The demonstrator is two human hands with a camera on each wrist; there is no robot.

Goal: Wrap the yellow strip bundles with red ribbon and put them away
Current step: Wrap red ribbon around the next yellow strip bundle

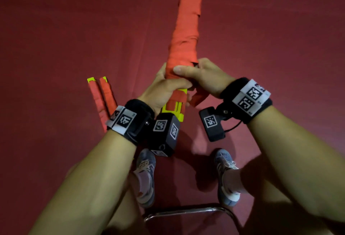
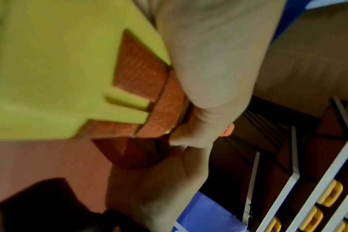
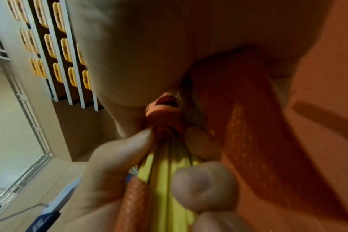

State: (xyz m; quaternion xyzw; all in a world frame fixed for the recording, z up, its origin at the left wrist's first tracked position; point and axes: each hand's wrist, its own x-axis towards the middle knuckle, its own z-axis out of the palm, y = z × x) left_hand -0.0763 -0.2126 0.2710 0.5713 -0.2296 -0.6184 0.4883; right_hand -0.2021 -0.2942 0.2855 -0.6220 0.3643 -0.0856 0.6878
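A long bundle of yellow strips (image 1: 182, 108), wound in red ribbon (image 1: 184, 35) along most of its length, reaches from my hands to the top of the head view. My left hand (image 1: 169, 83) grips it near its close end, where bare yellow (image 2: 50, 70) shows. My right hand (image 1: 197, 74) lies across the bundle just above, thumb on the wrap, fingers curled round it with the loose ribbon tail (image 1: 198, 97) hanging beneath. In the right wrist view the yellow strips (image 3: 169, 180) and the ribbon (image 3: 248, 125) run between the fingers.
Two wrapped bundles (image 1: 101, 100) with yellow tips lie on the red floor (image 1: 56, 39) to the left. My feet (image 1: 145, 175) and a metal chair frame (image 1: 186, 212) are below. The wrist views show a shelf with yellow handles (image 2: 328, 194).
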